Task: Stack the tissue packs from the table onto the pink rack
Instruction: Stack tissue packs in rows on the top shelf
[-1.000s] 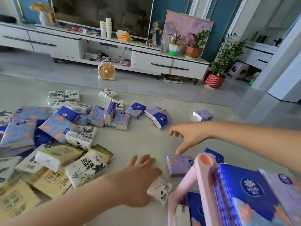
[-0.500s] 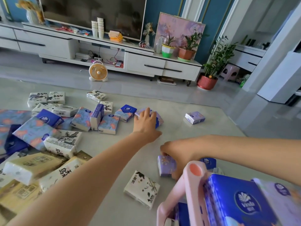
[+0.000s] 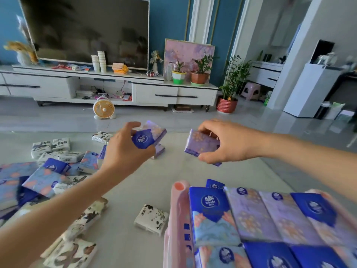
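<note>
1. Left grip (image 3: 123,151): fingers and thumb are curled round a blue-and-lilac tissue pack (image 3: 148,138). The pack is held clear of the surface (image 3: 135,190), beyond the pink rack (image 3: 178,209) and to its left.
2. Right grip (image 3: 229,144): thumb below and fingers above grasp a lilac tissue pack (image 3: 201,145). This pack is also lifted, beyond the rack's far edge. The two packs are near each other but apart.
3. Step in hand, as judged: carry. Both packs are picked up and not yet placed.
4. Next move: draw both hands back over the rack and set the packs beside the stacked packs (image 3: 251,213) there. Free room cannot be told.
5. Pose: both forearms are extended forward, backs of the hands toward the camera.
6. Loose packs (image 3: 48,176) lie left of the rack. A white floral pack (image 3: 150,217) lies just beside its left post.
</note>
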`<state>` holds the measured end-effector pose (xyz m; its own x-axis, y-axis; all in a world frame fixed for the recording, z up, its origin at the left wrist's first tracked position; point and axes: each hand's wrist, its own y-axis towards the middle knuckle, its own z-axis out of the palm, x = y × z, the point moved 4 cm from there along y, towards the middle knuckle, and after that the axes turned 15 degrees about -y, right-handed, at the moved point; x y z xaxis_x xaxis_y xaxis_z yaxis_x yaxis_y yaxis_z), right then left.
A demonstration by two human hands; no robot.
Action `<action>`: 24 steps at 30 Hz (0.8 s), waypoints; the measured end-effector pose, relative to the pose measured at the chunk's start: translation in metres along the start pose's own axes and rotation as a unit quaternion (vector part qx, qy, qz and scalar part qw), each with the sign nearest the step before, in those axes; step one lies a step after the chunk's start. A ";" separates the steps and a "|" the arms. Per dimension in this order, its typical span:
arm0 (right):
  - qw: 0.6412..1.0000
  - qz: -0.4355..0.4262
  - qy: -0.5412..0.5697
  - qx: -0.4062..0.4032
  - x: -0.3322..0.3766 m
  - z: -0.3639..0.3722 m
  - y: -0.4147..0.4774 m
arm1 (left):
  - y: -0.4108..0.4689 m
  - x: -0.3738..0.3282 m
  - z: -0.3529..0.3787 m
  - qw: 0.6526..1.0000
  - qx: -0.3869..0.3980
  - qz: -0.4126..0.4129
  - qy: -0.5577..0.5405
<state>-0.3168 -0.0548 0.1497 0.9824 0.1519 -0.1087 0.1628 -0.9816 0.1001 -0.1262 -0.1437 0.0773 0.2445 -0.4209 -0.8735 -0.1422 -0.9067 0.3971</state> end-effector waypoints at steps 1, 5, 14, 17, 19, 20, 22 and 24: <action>1.000 0.005 0.006 -0.018 -0.001 -0.013 -0.012 | -0.005 -0.016 -0.010 1.000 0.021 0.007 -0.009; 0.997 0.017 0.059 -0.041 0.001 -0.044 -0.056 | -0.032 -0.081 -0.026 0.988 0.145 0.060 0.001; 1.000 -0.011 0.008 0.023 -0.001 -0.059 -0.127 | -0.100 -0.150 0.022 0.885 0.411 0.175 0.134; 0.996 -0.043 -0.048 0.069 0.007 -0.050 -0.140 | -0.110 -0.153 0.033 0.850 0.442 0.193 0.213; 0.989 -0.066 -0.092 0.092 0.011 -0.040 -0.144 | -0.116 -0.151 0.036 0.822 0.452 0.219 0.269; 0.988 -0.074 -0.094 0.096 0.013 -0.036 -0.145 | -0.120 -0.150 0.037 0.808 0.459 0.229 0.290; 0.988 -0.086 -0.083 0.099 0.015 -0.029 -0.147 | -0.127 -0.144 0.036 0.785 0.475 0.228 0.325; 0.985 -0.100 -0.083 0.109 0.015 -0.022 -0.149 | -0.131 -0.139 0.032 0.778 0.492 0.200 0.336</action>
<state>-0.3240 0.0961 0.1549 0.9014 0.3416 -0.2662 0.3103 -0.9382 -0.1534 -0.1719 0.0349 0.1378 0.3913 -0.8827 -0.2603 -0.9202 -0.3794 -0.0968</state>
